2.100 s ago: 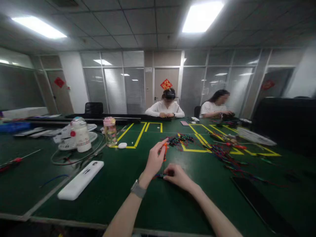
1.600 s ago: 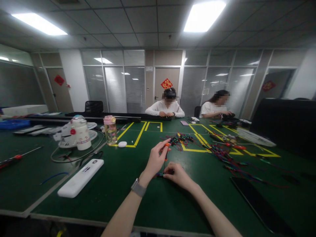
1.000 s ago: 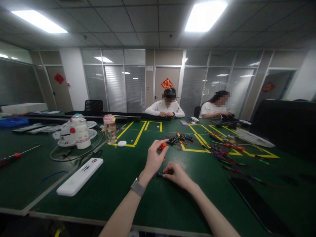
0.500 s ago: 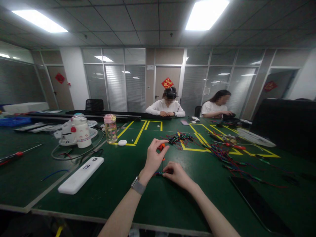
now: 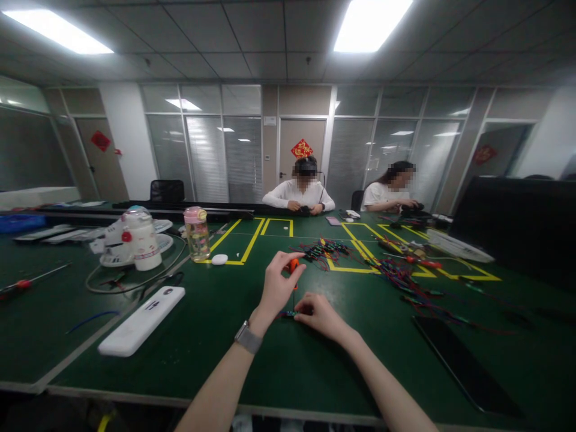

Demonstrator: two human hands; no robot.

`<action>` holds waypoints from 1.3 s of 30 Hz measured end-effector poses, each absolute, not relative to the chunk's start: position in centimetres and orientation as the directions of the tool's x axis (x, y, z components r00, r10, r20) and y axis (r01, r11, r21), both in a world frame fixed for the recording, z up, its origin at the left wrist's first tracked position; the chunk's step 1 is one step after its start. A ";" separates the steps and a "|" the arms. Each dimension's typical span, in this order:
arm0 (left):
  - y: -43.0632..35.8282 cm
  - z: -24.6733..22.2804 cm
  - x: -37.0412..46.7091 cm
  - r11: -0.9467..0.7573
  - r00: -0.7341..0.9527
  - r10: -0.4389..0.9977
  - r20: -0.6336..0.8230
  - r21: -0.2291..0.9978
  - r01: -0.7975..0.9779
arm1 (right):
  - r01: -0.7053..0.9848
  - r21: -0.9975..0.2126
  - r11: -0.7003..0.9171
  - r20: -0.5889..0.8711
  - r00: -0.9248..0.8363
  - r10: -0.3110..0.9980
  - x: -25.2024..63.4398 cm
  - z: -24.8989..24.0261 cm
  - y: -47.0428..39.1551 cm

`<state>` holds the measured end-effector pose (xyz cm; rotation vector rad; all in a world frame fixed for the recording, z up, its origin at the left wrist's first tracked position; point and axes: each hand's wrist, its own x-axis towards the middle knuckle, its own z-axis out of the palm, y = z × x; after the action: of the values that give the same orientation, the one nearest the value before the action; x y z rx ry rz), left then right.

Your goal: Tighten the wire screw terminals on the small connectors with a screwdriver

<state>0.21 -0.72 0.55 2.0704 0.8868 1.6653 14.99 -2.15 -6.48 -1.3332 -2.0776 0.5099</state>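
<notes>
My left hand (image 5: 275, 288), with a watch on its wrist, has thumb and fingers closed around the orange handle of a screwdriver (image 5: 294, 264). The screwdriver stands upright, its thin shaft pointing down at a small green connector (image 5: 290, 314) on the green table. My right hand (image 5: 319, 313) pinches the connector's right end between thumb and fingertips. Whether the screwdriver's tip sits in a screw is too small to tell. Beyond my left hand lies a pile of green connectors with red and blue wires (image 5: 326, 249).
Further wired connectors (image 5: 398, 276) lie to the right, near a black phone-like slab (image 5: 459, 360). On the left are a white power bank-like block (image 5: 141, 321), a pink-lidded bottle (image 5: 197, 235) and a white bottle (image 5: 143, 243). Two people sit across the table (image 5: 202, 348).
The whole view has shifted slightly, so the scene sits a little further left. Both hands keep nearly the same pose, with the screwdriver still upright at the connector.
</notes>
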 end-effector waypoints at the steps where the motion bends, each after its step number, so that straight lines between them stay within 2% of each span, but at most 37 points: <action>1: -0.8 0.6 0.2 -0.748 0.113 0.648 0.753 0.602 0.281 | 0.672 -0.609 0.422 0.288 -0.309 0.906 15.0 -6.5 -2.1; 4: -1.1 0.8 0.1 -0.741 0.122 0.658 0.743 0.609 0.283 | 0.662 -0.611 0.435 0.293 -0.322 0.900 15.1 -6.7 -2.0; 10: -0.6 0.5 0.1 -0.705 0.189 0.707 0.682 0.699 0.117 | 0.654 -0.622 0.431 0.292 -0.317 0.902 15.2 -6.5 -2.2; 15: -0.7 0.7 -0.1 -0.752 0.139 0.650 0.747 0.607 0.259 | 0.664 -0.621 0.416 0.291 -0.297 0.909 14.9 -6.2 -2.5; 18: -1.1 0.7 -0.1 -0.775 0.169 0.612 0.772 0.545 0.319 | 0.662 -0.625 0.414 0.296 -0.291 0.910 14.8 -6.3 -2.4; 23: -1.2 0.5 0.4 -0.797 0.272 0.604 0.749 0.563 0.220 | 0.649 -0.640 0.411 0.292 -0.289 0.912 14.7 -6.2 -2.4; 30: -1.0 0.2 0.4 -0.781 0.120 0.585 0.802 0.517 0.352 | 0.668 -0.617 0.415 0.299 -0.289 0.910 14.6 -6.1 -2.5; 35: -1.1 0.2 0.4 -0.777 0.196 0.628 0.753 0.591 0.218 | 0.659 -0.625 0.419 0.304 -0.289 0.908 14.7 -6.2 -2.4; 39: -1.0 0.2 0.5 -0.758 0.166 0.651 0.740 0.627 0.177 | 0.652 -0.621 0.436 0.312 -0.305 0.900 14.8 -6.1 -2.5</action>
<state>0.48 -0.99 0.25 2.0523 0.7845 1.6210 14.81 -2.50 -6.11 -1.2993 -2.0606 0.5081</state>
